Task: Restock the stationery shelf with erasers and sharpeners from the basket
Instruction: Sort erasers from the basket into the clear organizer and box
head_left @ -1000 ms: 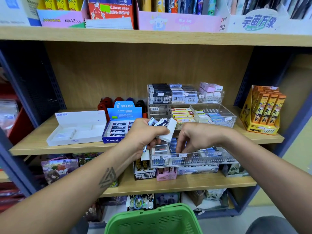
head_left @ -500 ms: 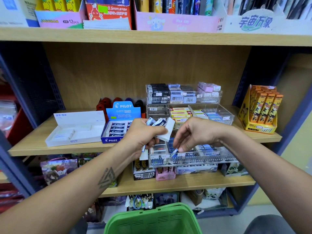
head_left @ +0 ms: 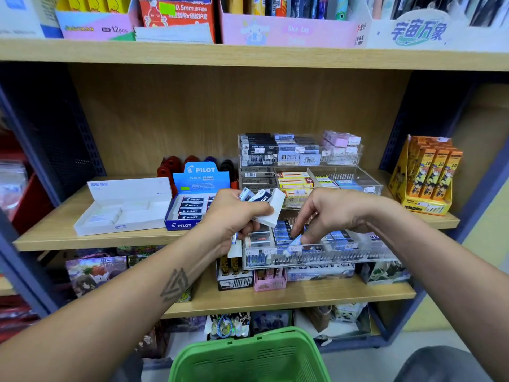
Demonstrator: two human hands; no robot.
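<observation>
Slotting erasers into the clear tiered display tray (head_left: 316, 257) is the step in hand. The left hand (head_left: 234, 213) is curled round a fistful of small erasers (head_left: 260, 199), their blue-and-white sleeves fanning out above the knuckles. The right hand (head_left: 327, 213) hangs over the tray's front row, fingers bent down, pinching one sleeved eraser (head_left: 292, 244) at its tip just above the compartments. The green basket (head_left: 248, 357) waits below, near the person's waist. To do this well, I'd say the eraser should go in flat and label-up beside the matching blue ones, not wedged across a divider. Feeding one piece at a time from the left fist seems wise, since that bundle looks loose enough to spill.
</observation>
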